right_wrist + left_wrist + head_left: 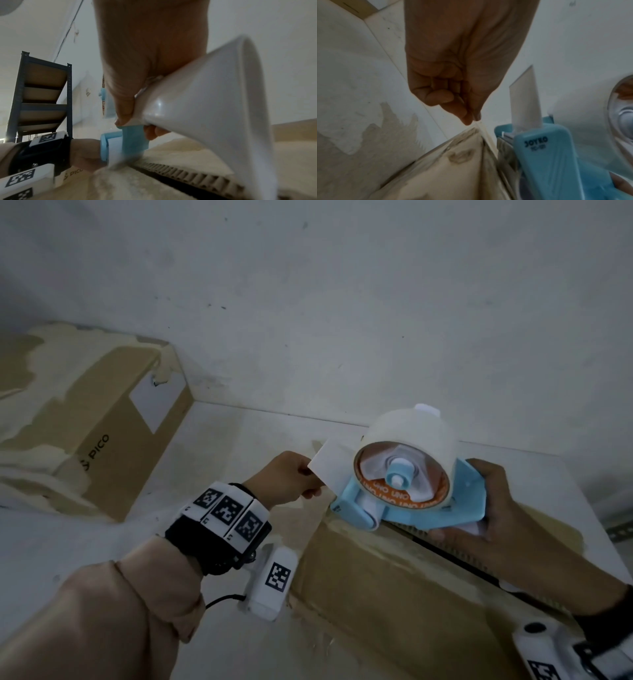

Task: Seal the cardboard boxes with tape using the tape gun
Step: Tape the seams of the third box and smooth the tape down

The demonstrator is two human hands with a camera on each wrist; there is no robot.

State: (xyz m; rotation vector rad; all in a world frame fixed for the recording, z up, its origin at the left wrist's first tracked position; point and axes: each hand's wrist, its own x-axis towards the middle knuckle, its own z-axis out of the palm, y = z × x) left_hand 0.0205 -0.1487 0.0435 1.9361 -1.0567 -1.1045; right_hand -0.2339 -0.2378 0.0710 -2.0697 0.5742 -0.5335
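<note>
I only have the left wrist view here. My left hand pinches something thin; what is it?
Observer: The head view shows the left hand pinching the free tape end pulled from the tape gun.
Operator: Who holds the gun?
Observer: The right hand grips its handle; the gun sits over the near cardboard box.
Operator: Is that box closed?
Observer: The right wrist view shows an open seam with bare corrugated edge.

The wall (pixel 342 302) stands close behind the near box (pixel 394 577); bare tabletop (pixel 212 460) lies open between it and the second box (pixel 102 419).
</note>
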